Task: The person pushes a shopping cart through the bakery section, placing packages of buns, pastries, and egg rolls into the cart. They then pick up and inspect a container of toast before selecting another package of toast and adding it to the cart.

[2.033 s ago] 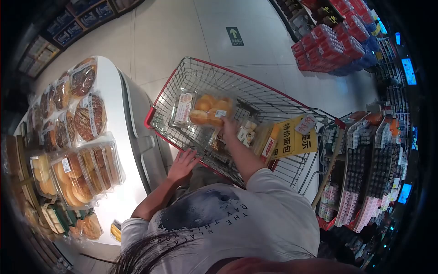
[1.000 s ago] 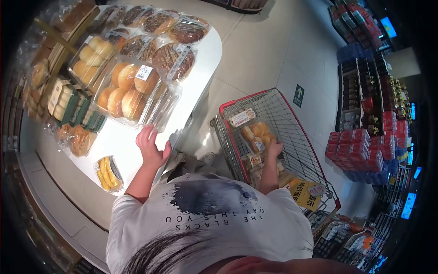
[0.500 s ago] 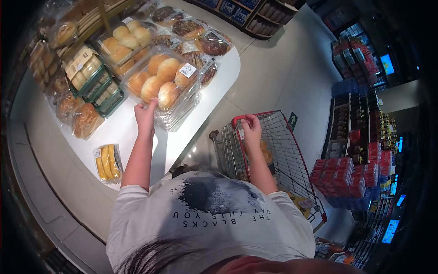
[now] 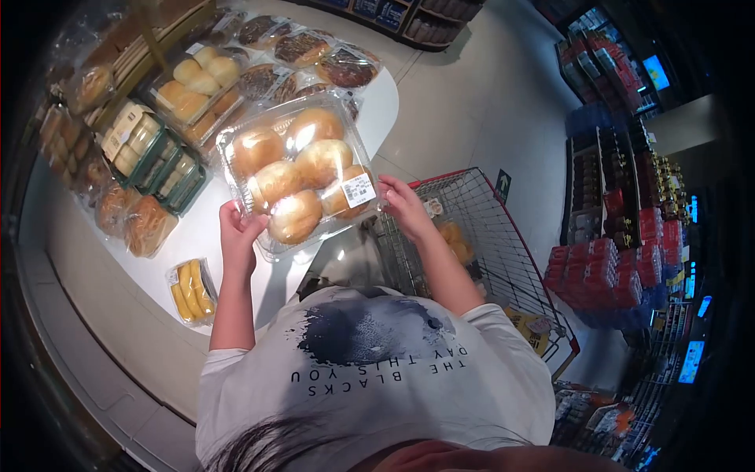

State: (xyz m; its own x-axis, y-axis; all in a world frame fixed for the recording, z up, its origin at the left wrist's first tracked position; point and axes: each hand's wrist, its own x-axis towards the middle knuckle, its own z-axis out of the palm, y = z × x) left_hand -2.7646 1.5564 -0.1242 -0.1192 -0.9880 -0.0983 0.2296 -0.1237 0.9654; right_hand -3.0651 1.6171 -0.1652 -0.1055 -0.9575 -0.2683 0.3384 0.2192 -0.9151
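A clear plastic box of bread rolls (image 4: 300, 177) is held up over the edge of the white display table, its label facing up at the right side. My left hand (image 4: 240, 230) is closed on the near left corner, thumb on top. At the right edge, beside the label, my right hand (image 4: 401, 206) grips the box too, its fingers partly hidden. Inside are several golden-brown round rolls. Behind the box on the table sit a second pack of rolls (image 4: 198, 82) and several bagged chocolate-topped breads (image 4: 346, 66).
A shopping cart (image 4: 503, 228) with packed goods stands by my right arm. On the white table (image 4: 236, 287) lie a bag of yellow bread sticks (image 4: 190, 291), green trays of pale buns (image 4: 153, 149) and bagged loaves (image 4: 148, 224). Stacked red packs (image 4: 594, 271) stand farther right.
The box of rolls has been lifted off the table toward me and tilted. My right hand has left the cart handle and taken the box's right edge.
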